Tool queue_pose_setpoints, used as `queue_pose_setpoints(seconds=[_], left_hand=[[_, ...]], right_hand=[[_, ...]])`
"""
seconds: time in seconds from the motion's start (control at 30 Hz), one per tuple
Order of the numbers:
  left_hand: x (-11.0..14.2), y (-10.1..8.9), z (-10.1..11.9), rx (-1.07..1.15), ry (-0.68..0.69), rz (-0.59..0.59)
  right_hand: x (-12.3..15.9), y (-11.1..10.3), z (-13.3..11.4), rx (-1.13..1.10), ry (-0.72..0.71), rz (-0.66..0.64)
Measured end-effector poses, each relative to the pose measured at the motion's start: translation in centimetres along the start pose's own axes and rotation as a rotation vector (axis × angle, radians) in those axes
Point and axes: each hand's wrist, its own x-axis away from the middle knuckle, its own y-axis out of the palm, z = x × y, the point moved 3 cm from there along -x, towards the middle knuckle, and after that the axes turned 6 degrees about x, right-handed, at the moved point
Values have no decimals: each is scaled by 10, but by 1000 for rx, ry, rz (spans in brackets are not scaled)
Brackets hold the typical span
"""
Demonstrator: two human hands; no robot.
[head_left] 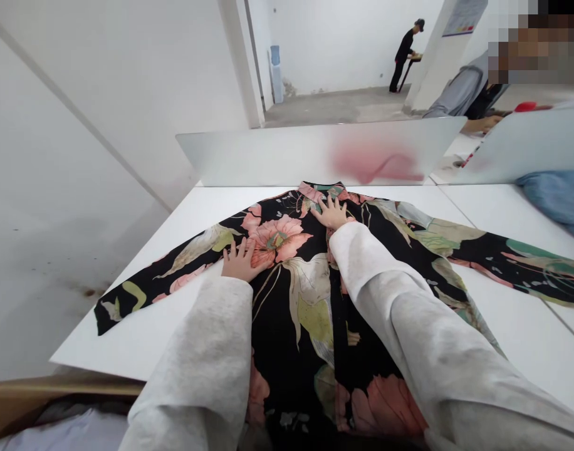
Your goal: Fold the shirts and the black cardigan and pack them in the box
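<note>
A black garment with large pink and green flowers (310, 294) lies spread flat on a white table (174, 232), sleeves stretched out to both sides. My left hand (240, 260) rests flat on its left chest, fingers spread. Farther away, my right hand (333, 213) presses flat just below the collar, fingers apart too. Both arms wear light grey sleeves.
A frosted divider panel (268, 153) stands along the table's far edge. Blue cloth (557, 197) lies on the neighbouring table at right. A person in grey (460, 91) works behind the divider; another person in black (403, 53) stands far back. A cardboard box edge (42, 391) sits below left.
</note>
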Motion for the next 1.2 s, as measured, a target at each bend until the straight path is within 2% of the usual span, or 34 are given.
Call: queue_pose_setpoints(seconds=[0.13,0.2,0.27,0.33,0.4,0.5,0.57,0.63,0.73,0.83,0.9,1.0,1.1,1.2], left_hand=[[-2,3,0,33,1,36],[-1,2,-1,43,7,47],[0,0,0,46,0,38],[1,-3,1,44,-6,27],[1,-6,4,38,-1,31],[1,-9,7,14,2,67],[2,-10,7,6,-2,86],[2,-11,6,22,10,97],[0,-14,4,81,51,135],[0,-23,5,145,86,214],[4,-33,7,188,83,283],[17,-49,12,220,72,356],[38,-71,20,205,116,367],[73,-108,30,209,167,387]], right_hand=[[-5,1,1,-48,5,3],[-9,-6,3,-140,-13,-19],[-14,-24,11,-237,-46,-41],[-18,-51,31,-292,-51,-11],[-15,-84,64,-338,-16,109],[10,-127,141,-395,75,369],[45,-145,202,-398,182,495],[92,-155,265,-383,384,554],[175,-156,342,-331,732,573],[248,-142,386,-272,954,559],[283,-128,398,-218,1069,559],[316,-106,403,-137,1166,565],[331,-91,400,-96,1162,540],[336,-82,401,-53,1116,521]])
